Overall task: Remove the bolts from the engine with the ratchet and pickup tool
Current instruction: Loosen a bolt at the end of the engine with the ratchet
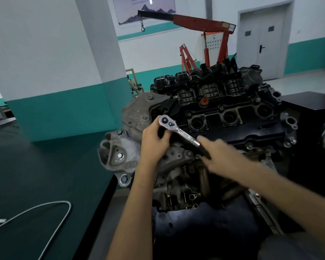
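Observation:
The engine (233,117) stands in front of me, black valve cover on top and a grey metal bracket (120,147) with several bolts on its left end. A chrome ratchet (178,131) lies slanted over the cover's near left corner. My left hand (154,141) curls round the ratchet just under its head. My right hand (219,154), blurred, wraps the black handle end. A flexible silver pickup tool (51,207) lies curved on the dark table at lower left.
The dark green table (36,175) runs along the left, its edge close to the engine. A red engine hoist (204,34) stands behind. A black cabinet (311,128) sits to the right. A teal-and-white pillar (73,91) rises at the back left.

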The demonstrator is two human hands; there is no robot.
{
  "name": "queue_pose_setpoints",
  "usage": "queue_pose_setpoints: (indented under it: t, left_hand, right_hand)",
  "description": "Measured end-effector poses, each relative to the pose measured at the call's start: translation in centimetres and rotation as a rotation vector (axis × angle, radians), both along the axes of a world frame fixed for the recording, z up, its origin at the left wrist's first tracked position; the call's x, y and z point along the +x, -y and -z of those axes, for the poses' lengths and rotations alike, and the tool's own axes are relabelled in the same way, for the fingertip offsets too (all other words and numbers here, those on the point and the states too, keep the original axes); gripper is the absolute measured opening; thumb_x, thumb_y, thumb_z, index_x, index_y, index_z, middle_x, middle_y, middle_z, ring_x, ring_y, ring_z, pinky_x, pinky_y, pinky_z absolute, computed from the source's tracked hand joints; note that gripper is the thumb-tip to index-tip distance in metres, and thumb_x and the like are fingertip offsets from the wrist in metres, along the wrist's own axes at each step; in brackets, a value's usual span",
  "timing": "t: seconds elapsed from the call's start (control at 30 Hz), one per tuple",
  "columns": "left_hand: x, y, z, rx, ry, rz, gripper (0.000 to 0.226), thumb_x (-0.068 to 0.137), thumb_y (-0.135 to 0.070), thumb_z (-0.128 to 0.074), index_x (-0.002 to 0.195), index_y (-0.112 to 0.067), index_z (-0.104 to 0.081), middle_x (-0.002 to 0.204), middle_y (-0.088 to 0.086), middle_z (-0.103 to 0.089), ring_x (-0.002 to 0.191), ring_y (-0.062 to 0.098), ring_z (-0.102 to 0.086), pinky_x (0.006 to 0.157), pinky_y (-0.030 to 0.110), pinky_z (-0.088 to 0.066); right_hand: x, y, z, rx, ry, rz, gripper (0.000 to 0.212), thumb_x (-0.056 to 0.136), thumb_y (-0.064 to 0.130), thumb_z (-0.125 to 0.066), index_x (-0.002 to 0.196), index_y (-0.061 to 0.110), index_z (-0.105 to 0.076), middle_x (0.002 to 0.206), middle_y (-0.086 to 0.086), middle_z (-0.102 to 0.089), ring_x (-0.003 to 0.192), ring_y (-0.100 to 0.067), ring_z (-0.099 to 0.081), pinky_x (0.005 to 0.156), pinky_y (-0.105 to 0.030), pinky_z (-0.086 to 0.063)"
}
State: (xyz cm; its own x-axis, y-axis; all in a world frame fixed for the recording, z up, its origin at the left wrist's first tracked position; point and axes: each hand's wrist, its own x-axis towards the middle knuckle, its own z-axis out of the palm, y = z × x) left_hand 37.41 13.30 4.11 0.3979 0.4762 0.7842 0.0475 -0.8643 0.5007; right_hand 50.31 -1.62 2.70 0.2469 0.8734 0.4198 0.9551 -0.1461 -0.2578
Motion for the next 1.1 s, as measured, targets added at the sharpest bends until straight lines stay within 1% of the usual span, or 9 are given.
queue_pose_setpoints:
  t: [0.1, 0.2, 0.4, 0.53, 0.73, 0.83, 0.93, 1.0, 1.1]
  left_hand:
    - [-0.2, 0.2, -0.1, -0.053, 0.007, 0.026, 0.012, 0.095, -0.012, -0.057, 0.094, -0.023, -0.062, 0.079, -0.025, -0.065, 0.065, -0.009, -0.054, 0.064, 0.016, -0.044]
    - [0.0, 0.3, 0.0, -0.085, 0.026, -0.02, 0.015, 0.095, -0.011, -0.056, 0.095, -0.026, -0.059, 0.065, -0.026, -0.06, 0.055, -0.007, -0.05, 0.056, 0.012, -0.041]
    - [0.3, 0.3, 0.1, -0.052, 0.039, -0.084, 0.018, 0.085, -0.008, -0.05, 0.087, -0.023, -0.059, 0.062, -0.013, -0.058, 0.057, 0.002, -0.054, 0.053, 0.009, -0.037]
    - [0.2, 0.1, 0.3, -0.133, 0.072, -0.072, 0.038, 0.088, -0.006, -0.058, 0.077, -0.042, -0.057, 0.075, -0.016, -0.067, 0.075, 0.004, -0.064, 0.069, 0.012, -0.046]
    - [-0.1, 0.2, -0.1, -0.05, 0.008, 0.024, 0.025, 0.085, 0.001, -0.052, 0.092, -0.02, -0.064, 0.089, -0.007, -0.071, 0.085, 0.012, -0.065, 0.078, 0.028, -0.051]
    - [-0.4, 0.2, -0.3, -0.037, -0.061, 0.049, 0.018, 0.095, -0.008, -0.055, 0.108, -0.012, -0.066, 0.088, -0.016, -0.068, 0.081, -0.006, -0.06, 0.073, 0.012, -0.044]
    - [-0.4, 0.3, -0.4, -0.05, -0.058, 0.021, 0.018, 0.095, -0.007, -0.056, 0.11, -0.01, -0.065, 0.078, -0.02, -0.061, 0.069, -0.013, -0.054, 0.066, 0.006, -0.039]
    - [-0.2, 0.5, -0.3, -0.051, -0.033, -0.032, 0.016, 0.095, -0.004, -0.055, 0.107, -0.007, -0.065, 0.071, -0.02, -0.057, 0.063, -0.012, -0.053, 0.061, 0.005, -0.038]
    - [0.1, 0.5, -0.1, -0.037, -0.033, -0.094, 0.017, 0.091, 0.003, -0.05, 0.099, -0.003, -0.063, 0.064, -0.015, -0.054, 0.056, -0.005, -0.051, 0.054, 0.008, -0.036]
  right_hand:
    - [3.9, -0.3, -4.1, -0.042, 0.384, 0.033, 0.042, 0.088, 0.022, -0.054, 0.127, 0.024, -0.038, 0.088, -0.002, -0.061, 0.083, -0.029, -0.062, 0.062, -0.032, -0.038]
    - [3.9, -0.6, -4.1, 0.013, 0.488, 0.078, 0.039, 0.088, 0.024, -0.053, 0.124, 0.025, -0.038, 0.094, -0.004, -0.064, 0.086, -0.03, -0.063, 0.062, -0.032, -0.034]
    - [-5.7, -1.0, 3.6, 0.175, -0.376, -0.01, 0.027, 0.082, 0.014, -0.057, 0.097, 0.025, -0.037, 0.067, 0.003, -0.052, 0.064, -0.026, -0.058, 0.053, -0.025, -0.04]
    - [-10.4, -3.4, 5.4, 0.263, -0.598, -0.057, 0.04, 0.082, 0.01, -0.053, 0.119, 0.012, -0.038, 0.081, -0.011, -0.06, 0.078, -0.035, -0.061, 0.063, -0.039, -0.05]
    - [-2.0, -0.3, 1.8, 0.056, -0.283, -0.121, 0.03, 0.08, 0.012, -0.058, 0.102, 0.024, -0.044, 0.068, 0.001, -0.051, 0.063, -0.026, -0.058, 0.057, -0.034, -0.048]
    - [3.2, -0.1, -2.6, -0.065, 0.21, -0.001, 0.038, 0.085, 0.02, -0.058, 0.118, 0.024, -0.042, 0.077, 0.0, -0.054, 0.071, -0.026, -0.059, 0.06, -0.031, -0.04]
    - [4.5, -0.5, -4.6, -0.045, 0.426, 0.052, 0.035, 0.088, 0.022, -0.053, 0.119, 0.024, -0.039, 0.089, -0.004, -0.062, 0.082, -0.029, -0.061, 0.061, -0.031, -0.034]
    - [2.7, -0.1, -2.7, 0.001, 0.341, 0.079, 0.033, 0.087, 0.022, -0.054, 0.116, 0.023, -0.039, 0.085, -0.005, -0.061, 0.081, -0.031, -0.062, 0.059, -0.03, -0.034]
    - [-3.0, 0.2, 2.2, 0.089, -0.243, 0.018, 0.031, 0.084, 0.017, -0.057, 0.106, 0.025, -0.039, 0.068, 0.003, -0.049, 0.063, -0.022, -0.058, 0.05, -0.032, -0.041]
